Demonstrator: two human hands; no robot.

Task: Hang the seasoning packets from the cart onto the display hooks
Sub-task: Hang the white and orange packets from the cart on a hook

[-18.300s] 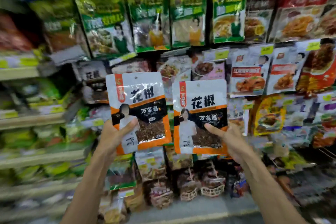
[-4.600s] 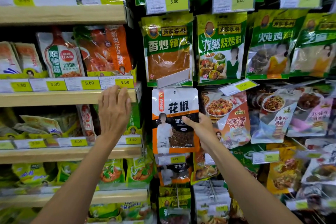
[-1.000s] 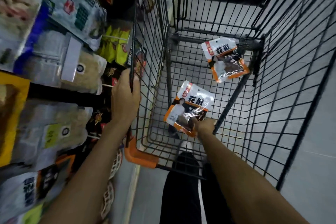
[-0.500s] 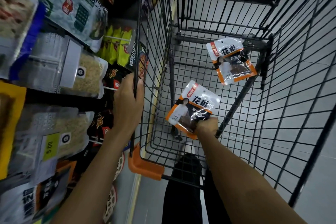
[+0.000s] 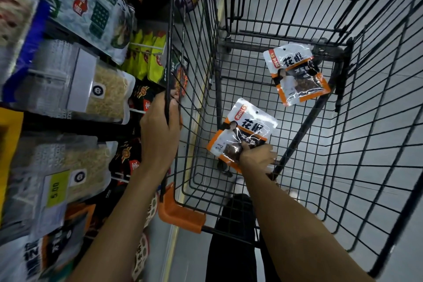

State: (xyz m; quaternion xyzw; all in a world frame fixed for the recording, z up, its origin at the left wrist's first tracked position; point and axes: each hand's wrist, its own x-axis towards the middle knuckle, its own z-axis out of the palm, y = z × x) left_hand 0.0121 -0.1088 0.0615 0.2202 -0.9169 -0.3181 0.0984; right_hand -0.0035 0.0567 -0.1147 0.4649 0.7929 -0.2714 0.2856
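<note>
Black wire shopping cart point(image 5: 169, 52): two packets inside, neither hung yet.
Near white-and-orange plastic seasoning packet point(image 5: 246, 129): gripped at its lower edge, low in the cart.
Far white-and-orange plastic seasoning packet point(image 5: 295, 73): loose at the cart's far end, untouched.
Right hand point(image 5: 256, 155): reaching down inside, fingers pinched round the near packet.
Left hand point(image 5: 160, 130): curled round the cart's left rim wire.
Left to do: lifting out, hooking both.

A single wide-angle camera on the head looks steeply down, almost straight into the cart point(image 5: 180, 215) from above its near end. It sits close: the left hand point(image 5: 160, 130) gripping the cart's side and the right hand point(image 5: 256, 155) holding a packet point(image 5: 242, 130) fill mid-frame. The display point(image 5: 75, 80) runs up the left edge, floor point(image 5: 407, 258) the right.
</note>
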